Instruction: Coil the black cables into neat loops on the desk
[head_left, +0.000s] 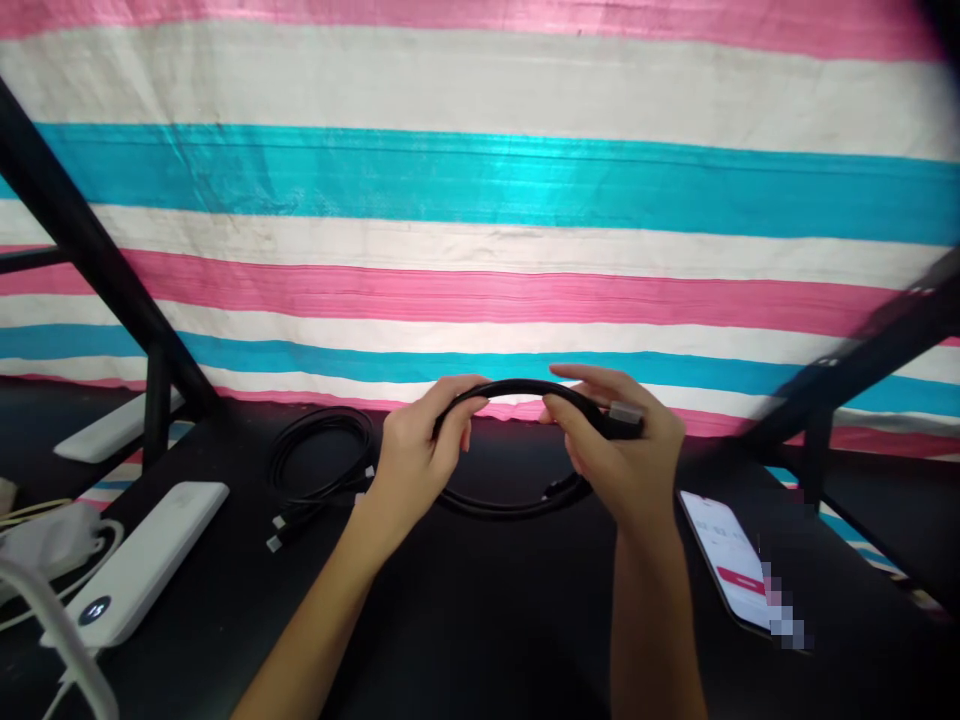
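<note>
Between my two hands, over the black table, a black cable is bent into a coil. My left hand pinches the coil's left side between thumb and fingers. On the opposite side my right hand grips the coil, its index finger partly stretched out. A metal connector plug sticks out by the right hand's thumb base. The coil's lower arc hangs below the hands, with another dark end near the right palm. To the left of my left hand lies a second coiled black cable, its metal plugs showing.
A white power bank with a lit display lies on the left. Beside it are a white charger and cords. At the right lies a phone with its screen lit. Black metal bars slant up on both sides before a striped sheet.
</note>
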